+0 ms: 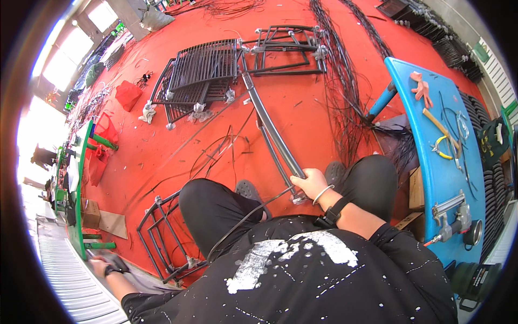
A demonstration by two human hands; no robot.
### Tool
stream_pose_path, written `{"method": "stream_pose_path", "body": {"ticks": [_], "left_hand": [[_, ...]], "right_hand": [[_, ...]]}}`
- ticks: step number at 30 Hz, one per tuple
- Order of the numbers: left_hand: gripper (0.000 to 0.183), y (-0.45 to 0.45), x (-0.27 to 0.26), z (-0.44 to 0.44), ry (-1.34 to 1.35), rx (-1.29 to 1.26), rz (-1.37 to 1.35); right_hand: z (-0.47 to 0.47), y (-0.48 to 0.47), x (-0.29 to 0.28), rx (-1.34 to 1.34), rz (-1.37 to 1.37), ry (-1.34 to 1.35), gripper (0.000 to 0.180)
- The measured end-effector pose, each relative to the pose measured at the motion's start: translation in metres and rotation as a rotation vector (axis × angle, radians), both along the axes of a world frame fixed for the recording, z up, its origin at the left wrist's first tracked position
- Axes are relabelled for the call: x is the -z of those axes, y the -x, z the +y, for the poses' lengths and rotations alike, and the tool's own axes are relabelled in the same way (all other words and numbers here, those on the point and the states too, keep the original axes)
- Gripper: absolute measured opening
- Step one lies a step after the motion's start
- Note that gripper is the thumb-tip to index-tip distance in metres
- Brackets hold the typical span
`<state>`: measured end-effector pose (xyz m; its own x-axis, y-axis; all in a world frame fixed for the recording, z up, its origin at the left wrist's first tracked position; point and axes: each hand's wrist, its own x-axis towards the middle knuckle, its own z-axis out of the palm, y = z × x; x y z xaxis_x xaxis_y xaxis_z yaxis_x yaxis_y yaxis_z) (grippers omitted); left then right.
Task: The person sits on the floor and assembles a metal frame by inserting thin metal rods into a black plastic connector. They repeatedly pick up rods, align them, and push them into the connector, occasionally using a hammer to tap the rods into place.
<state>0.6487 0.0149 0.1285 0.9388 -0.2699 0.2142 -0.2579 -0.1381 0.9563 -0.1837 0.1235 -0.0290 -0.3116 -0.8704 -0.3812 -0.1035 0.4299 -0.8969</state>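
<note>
My right hand (311,184) is closed around the near end of a black metal tube (271,121), part of a frame that slopes away from me over the floor. A long dark flexible strip (247,216) runs from this hand down across my left thigh. Far out to the left, my left hand (99,267) reaches low beside a dark object (119,263); its fingers are too small and blurred to show a grip. Below my left knee lies another black tubular frame (162,239), with clear wrapping on a corner.
Slatted black frames (204,65) with wrapped corners stand ahead. Bundles of dark strips (340,65) trail over the red floor (295,97). On my right, a blue table (437,170) carries a hammer (441,127), yellow-handled pliers (441,148) and a pneumatic tool (453,218).
</note>
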Motion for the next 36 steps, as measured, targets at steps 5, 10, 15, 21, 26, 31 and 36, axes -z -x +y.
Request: {"method": "stream_pose_path", "body": {"ticks": [5,10,15,21,26,31,36], "left_hand": [[0.036,0.036,0.133,0.013,-0.697,0.387,0.456],[0.026,0.207,0.129,-0.087,-0.986,1.032,-0.616],[0.028,0.448,0.089,-0.191,-0.509,1.452,-0.4],[0.059,0.693,0.101,-0.169,-0.55,1.741,0.448],[0.05,0.746,0.107,-0.142,-0.801,1.703,-0.211],[0.043,0.725,0.051,-0.09,-0.51,1.796,-0.696],[0.037,0.666,-0.039,0.012,-0.421,2.52,-0.815]], "right_hand": [[-0.006,-0.001,0.001,-0.091,0.203,-0.025,0.029],[-0.013,0.001,0.016,-0.016,-0.002,-0.023,0.036],[-0.018,-0.003,0.023,-0.016,-0.062,-0.03,0.033],[-0.02,-0.002,0.012,-0.012,-0.102,-0.065,0.033],[-0.019,0.003,0.003,-0.018,-0.103,-0.072,0.032],[-0.019,0.004,-0.005,-0.068,-0.032,-0.151,0.032],[-0.017,0.004,-0.008,-0.049,0.039,-0.122,0.033]]}}
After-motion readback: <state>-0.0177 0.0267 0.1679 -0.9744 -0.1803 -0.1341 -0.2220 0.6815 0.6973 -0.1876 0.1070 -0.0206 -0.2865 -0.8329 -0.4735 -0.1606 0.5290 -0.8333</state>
